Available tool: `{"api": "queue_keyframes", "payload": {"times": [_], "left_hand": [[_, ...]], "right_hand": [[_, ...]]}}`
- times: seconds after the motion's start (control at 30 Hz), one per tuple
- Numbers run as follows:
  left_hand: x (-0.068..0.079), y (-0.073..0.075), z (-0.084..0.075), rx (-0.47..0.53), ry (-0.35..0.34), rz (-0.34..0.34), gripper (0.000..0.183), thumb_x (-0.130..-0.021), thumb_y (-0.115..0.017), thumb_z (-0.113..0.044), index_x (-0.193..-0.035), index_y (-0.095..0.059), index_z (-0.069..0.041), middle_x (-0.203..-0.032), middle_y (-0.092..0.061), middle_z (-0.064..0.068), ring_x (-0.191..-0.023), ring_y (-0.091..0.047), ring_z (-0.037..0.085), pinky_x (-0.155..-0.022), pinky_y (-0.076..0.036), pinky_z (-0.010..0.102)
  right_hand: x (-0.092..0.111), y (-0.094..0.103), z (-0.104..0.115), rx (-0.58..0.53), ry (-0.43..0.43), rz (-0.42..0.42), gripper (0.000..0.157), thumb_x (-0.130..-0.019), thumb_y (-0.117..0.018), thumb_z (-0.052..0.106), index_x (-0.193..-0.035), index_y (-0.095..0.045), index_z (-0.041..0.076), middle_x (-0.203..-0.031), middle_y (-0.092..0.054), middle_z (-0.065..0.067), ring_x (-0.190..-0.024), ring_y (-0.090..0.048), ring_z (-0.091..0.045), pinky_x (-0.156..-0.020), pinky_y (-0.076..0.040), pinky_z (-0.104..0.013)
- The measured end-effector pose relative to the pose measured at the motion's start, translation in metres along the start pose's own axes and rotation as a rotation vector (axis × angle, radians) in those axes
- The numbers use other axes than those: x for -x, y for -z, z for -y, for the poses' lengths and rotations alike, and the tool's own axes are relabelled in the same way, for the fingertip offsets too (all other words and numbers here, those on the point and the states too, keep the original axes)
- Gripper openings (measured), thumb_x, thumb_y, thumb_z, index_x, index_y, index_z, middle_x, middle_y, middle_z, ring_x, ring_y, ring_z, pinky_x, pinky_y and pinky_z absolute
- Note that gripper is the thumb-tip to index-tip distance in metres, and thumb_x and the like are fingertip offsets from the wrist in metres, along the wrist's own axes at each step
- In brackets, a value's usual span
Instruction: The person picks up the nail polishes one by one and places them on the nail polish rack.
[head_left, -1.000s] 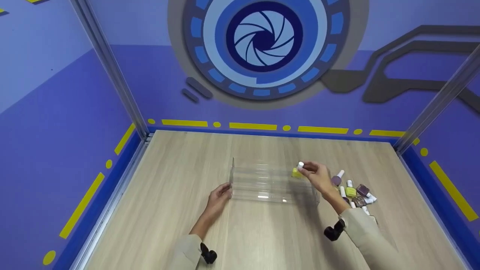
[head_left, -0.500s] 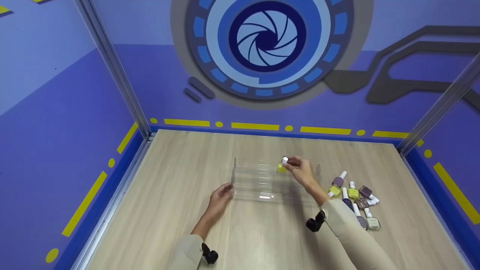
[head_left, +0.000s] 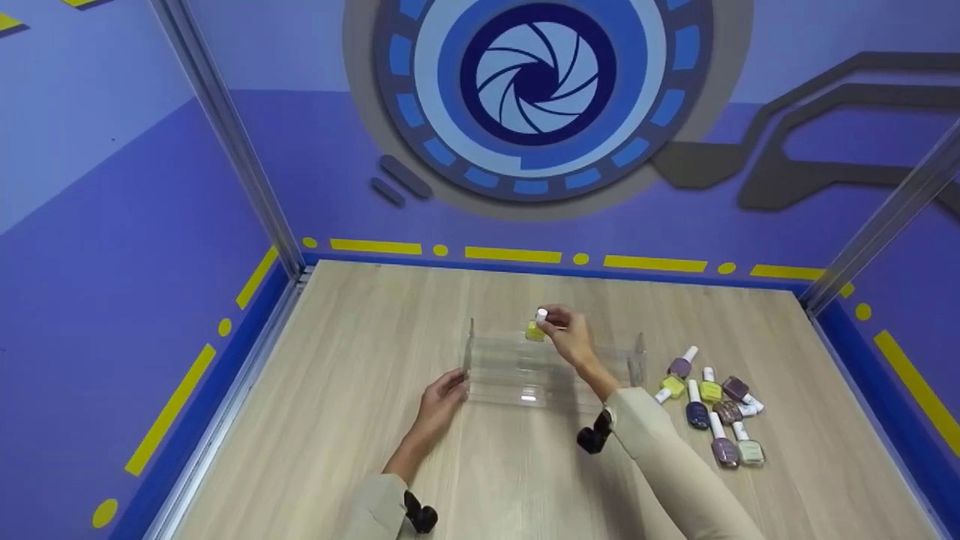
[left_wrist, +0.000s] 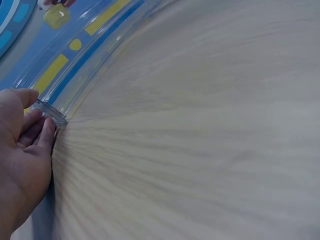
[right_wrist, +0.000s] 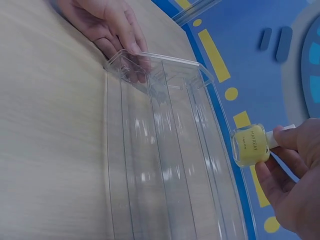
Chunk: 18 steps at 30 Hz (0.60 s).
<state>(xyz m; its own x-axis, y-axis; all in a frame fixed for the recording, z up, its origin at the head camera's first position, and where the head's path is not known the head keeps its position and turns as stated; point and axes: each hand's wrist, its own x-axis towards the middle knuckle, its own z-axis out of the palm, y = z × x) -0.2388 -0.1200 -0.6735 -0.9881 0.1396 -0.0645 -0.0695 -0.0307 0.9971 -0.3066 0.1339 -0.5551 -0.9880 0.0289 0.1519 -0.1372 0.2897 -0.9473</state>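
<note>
A clear plastic tiered rack (head_left: 502, 367) stands on the table with no bottles on its steps. My left hand (head_left: 441, 399) grips its left end panel, thumb on one side and fingers on the other, as the right wrist view shows. My right hand (head_left: 571, 339) pinches the white cap of a yellow nail polish bottle (right_wrist: 251, 145). This bottle is held upright above the rack's back part, left of its right end. In the left wrist view, the yellow bottle (left_wrist: 56, 16) shows at the top left, beyond the clear plastic.
Several nail polish bottles lie in a loose group right of the rack, among them a dark blue bottle (head_left: 697, 414), a yellow bottle (head_left: 673, 387) and a pale green bottle (head_left: 751, 451). Blue panels (head_left: 300, 165) with metal posts (head_left: 232, 142) border the wooden table (head_left: 360, 322).
My right hand has carried the yellow nail polish bottle leftward along the back of the rack. The left hand keeps its hold on the rack's left end.
</note>
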Motion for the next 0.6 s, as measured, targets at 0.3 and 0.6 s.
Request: {"api": "queue_keyframes", "payload": {"times": [0.3,0.6], "left_hand": [[0.000,0.004,-0.002,0.017,0.004,-0.006,0.049,-0.107,-0.054,-0.020,-0.148,-0.044,0.006,-0.149,-0.051,0.026,-0.140,-0.050,0.036,-0.108,-0.053,0.029],[0.001,-0.001,-0.003,0.011,0.022,0.012,0.052,-0.107,-0.054,-0.021,-0.150,-0.042,0.005,-0.152,-0.047,0.026,-0.143,-0.046,0.039,-0.113,-0.051,0.036]], "right_hand": [[-0.010,-0.026,0.003,0.007,-0.017,-0.026,0.020,-0.093,-0.069,-0.003,-0.113,-0.071,-0.005,-0.108,-0.074,-0.022,-0.103,-0.071,-0.033,-0.094,-0.060,-0.040],[-0.010,-0.055,-0.009,0.005,0.041,0.024,0.019,-0.091,-0.071,-0.004,-0.110,-0.072,-0.006,-0.107,-0.075,-0.022,-0.103,-0.072,-0.035,-0.091,-0.063,-0.040]]}}
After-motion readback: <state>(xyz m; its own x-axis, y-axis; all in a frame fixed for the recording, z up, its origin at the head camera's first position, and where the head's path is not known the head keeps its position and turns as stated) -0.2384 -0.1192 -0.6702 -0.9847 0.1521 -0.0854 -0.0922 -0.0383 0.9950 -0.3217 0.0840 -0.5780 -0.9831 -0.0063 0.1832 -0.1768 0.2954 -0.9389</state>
